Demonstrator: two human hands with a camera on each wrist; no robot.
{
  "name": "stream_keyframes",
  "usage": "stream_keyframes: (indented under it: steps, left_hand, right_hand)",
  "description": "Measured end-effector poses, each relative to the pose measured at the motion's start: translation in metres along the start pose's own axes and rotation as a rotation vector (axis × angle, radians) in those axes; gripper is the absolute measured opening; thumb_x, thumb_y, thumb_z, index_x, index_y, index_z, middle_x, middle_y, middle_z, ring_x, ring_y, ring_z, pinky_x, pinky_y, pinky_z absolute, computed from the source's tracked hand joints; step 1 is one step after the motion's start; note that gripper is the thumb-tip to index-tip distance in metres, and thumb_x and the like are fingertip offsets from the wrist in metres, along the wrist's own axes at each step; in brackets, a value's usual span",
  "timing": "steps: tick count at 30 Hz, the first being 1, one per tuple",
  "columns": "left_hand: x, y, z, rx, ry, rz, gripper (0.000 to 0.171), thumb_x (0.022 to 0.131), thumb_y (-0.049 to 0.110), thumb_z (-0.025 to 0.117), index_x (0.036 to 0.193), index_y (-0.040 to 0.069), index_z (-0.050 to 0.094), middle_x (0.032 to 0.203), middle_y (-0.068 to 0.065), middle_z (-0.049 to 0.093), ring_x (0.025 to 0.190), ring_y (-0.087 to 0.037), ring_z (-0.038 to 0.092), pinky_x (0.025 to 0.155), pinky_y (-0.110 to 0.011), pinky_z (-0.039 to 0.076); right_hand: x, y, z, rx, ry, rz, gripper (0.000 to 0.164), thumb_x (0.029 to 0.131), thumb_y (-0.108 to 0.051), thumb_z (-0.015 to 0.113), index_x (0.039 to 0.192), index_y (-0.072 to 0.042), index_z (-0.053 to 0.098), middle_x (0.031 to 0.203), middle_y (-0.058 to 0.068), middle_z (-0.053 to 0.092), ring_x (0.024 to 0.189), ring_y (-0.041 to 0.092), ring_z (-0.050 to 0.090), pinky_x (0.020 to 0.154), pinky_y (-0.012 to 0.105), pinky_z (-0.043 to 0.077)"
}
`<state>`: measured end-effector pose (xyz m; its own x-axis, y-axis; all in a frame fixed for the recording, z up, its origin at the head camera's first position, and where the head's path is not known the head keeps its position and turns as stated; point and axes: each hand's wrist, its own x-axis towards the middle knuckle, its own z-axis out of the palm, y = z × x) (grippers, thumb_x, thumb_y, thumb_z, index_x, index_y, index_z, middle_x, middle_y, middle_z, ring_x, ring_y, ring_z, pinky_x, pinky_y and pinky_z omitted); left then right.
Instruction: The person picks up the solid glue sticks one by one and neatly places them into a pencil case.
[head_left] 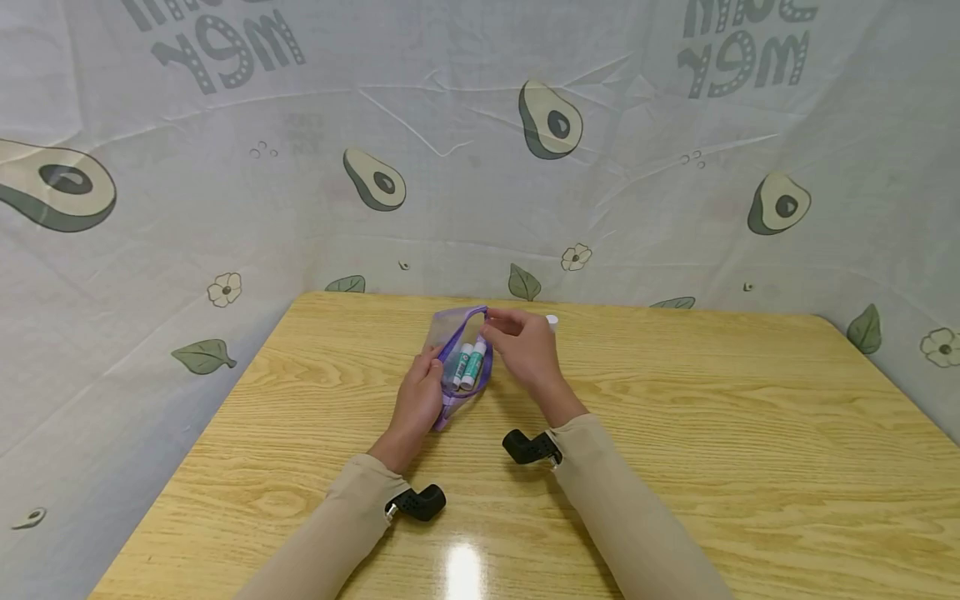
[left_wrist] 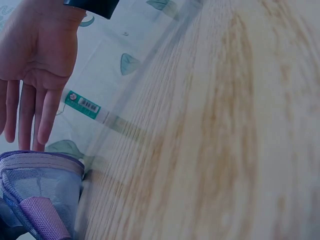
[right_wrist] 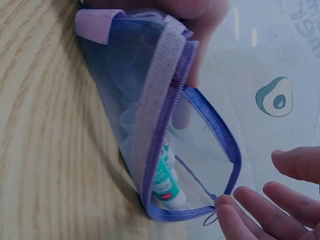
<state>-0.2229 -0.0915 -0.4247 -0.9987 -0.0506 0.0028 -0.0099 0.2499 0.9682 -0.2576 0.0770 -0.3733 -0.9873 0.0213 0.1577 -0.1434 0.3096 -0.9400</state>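
Note:
A mesh zip pouch (head_left: 450, 325) with purple edging stands tilted on the table, its mouth spread open. Two glue sticks (head_left: 472, 367) with green labels lie inside it. My left hand (head_left: 417, 400) grips the pouch by its left side; in the right wrist view that hand's fingers (right_wrist: 192, 60) reach over the mouth. At the pouch's far right edge is my right hand (head_left: 528, 346), its fingers fairly straight and its thumb apart from them. Its fingertips (right_wrist: 225, 200) are at the rim, near the zip end. Another glue stick (left_wrist: 82, 104) lies on the table beyond the right hand.
The wooden table (head_left: 712, 433) stretches off to the right and toward me. A pale printed cloth (head_left: 465, 208) hangs behind the table's far edge. Black camera mounts (head_left: 420, 502) sit on both wrists.

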Motion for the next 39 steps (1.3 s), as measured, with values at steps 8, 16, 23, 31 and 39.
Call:
stream_keyframes:
  steps: [8,16,23,31,39]
  left_hand:
    - [-0.002,0.001,-0.001,-0.001,-0.002,0.001,0.053,0.116,0.028,0.034,0.164,0.009,0.040,0.179,-0.010,0.020,0.168,-0.036,0.007,0.136,-0.056,0.009]
    - [-0.002,0.000,0.000,0.011,0.003,0.007,0.052,0.116,0.026,0.033,0.164,0.007,0.041,0.178,-0.012,0.021,0.168,-0.036,0.007,0.136,-0.057,0.009]
    - [-0.002,0.000,-0.001,0.004,0.004,0.003,0.052,0.116,0.027,0.033,0.164,0.007,0.041,0.179,-0.011,0.021,0.168,-0.037,0.007,0.136,-0.057,0.010]
    - [-0.003,0.000,0.000,0.006,-0.006,-0.024,0.052,0.116,0.029,0.033,0.165,0.012,0.039,0.180,-0.007,0.018,0.168,-0.034,0.005,0.136,-0.057,0.009]
    - [-0.002,-0.001,0.001,0.003,-0.012,-0.027,0.052,0.116,0.029,0.033,0.166,0.013,0.039,0.180,-0.006,0.018,0.168,-0.034,0.005,0.136,-0.057,0.009]
  right_hand:
    - [0.000,-0.004,-0.006,0.029,0.006,-0.051,0.044,0.100,-0.022,0.075,0.141,-0.009,0.069,0.137,0.015,0.073,0.129,0.031,0.069,0.111,0.049,0.056]
    - [-0.002,-0.010,-0.012,0.086,0.002,-0.104,0.046,0.100,-0.023,0.075,0.144,-0.011,0.067,0.146,0.014,0.068,0.136,0.029,0.066,0.115,0.049,0.053]
    - [-0.005,-0.016,-0.013,0.096,0.008,-0.135,0.047,0.100,-0.024,0.076,0.144,-0.012,0.066,0.145,0.012,0.069,0.135,0.028,0.066,0.114,0.048,0.054]
    - [-0.006,-0.020,-0.016,0.115,0.023,-0.156,0.046,0.101,-0.021,0.075,0.145,-0.011,0.065,0.144,0.012,0.070,0.135,0.028,0.067,0.114,0.048,0.054]
    - [-0.005,-0.021,-0.022,0.110,0.013,-0.163,0.046,0.101,-0.023,0.074,0.146,-0.012,0.065,0.144,0.011,0.070,0.134,0.027,0.067,0.113,0.049,0.055]
